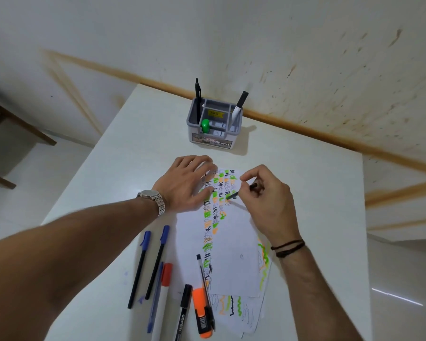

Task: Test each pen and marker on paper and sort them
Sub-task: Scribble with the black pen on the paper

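Observation:
My right hand (272, 200) pinches a thin black pen (241, 191), its tip touching the white paper (234, 242) among green, orange and black test marks. My left hand (186, 184), wearing a metal watch, lies flat with fingers spread on the paper's upper left corner. Near the front edge lie two black pens with blue caps (139, 269) (158, 262), a blue pen (155, 299), a white marker with a red cap (164, 291), a black-capped marker (182, 311), an orange highlighter (202, 313) and a clear pen (205, 289).
A grey desk organizer (213, 134) stands at the back of the white table (138, 143), holding a black pen (197, 94), a green highlighter (205, 125) and a black-capped marker (239, 104). More scribbled sheets (244, 313) lie under the top paper. A wall runs behind; a wooden chair stands at left.

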{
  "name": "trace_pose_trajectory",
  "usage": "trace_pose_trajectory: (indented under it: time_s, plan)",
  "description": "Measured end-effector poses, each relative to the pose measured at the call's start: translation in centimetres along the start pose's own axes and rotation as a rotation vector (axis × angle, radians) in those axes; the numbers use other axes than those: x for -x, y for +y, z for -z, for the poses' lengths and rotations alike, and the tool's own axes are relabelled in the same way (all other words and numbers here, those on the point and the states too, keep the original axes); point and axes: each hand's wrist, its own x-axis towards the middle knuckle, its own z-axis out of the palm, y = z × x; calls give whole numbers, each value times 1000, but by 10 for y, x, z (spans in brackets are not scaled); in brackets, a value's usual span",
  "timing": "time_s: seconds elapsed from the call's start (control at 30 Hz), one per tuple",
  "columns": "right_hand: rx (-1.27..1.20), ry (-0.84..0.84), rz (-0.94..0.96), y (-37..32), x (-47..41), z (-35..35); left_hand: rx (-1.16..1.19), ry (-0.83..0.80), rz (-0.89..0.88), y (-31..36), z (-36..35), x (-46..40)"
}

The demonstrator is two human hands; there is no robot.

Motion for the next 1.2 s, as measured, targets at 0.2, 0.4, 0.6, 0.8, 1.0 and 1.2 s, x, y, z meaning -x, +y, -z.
trace_pose_trajectory:
  time_s: [0.2,0.4,0.6,0.8,1.0,1.2]
  plan:
    - [77,-116,-82,12,4,-32,11,-14,2,-1,0,-1]
    - [-125,-110,-212,41,20,-47,8,-14,6,-3,-1,0]
    - [-402,-200,-422,54,22,-41,17,-25,8,-2,-1,-1]
    - [-366,-261,-436,60,13,-45,15,-36,12,-1,2,-2]
    - [-330,-308,-445,61,6,-44,1,-46,7,-1,1,-2]
    - [-282,-210,-492,55,10,-47,-4,-65,15,-1,1,-2]
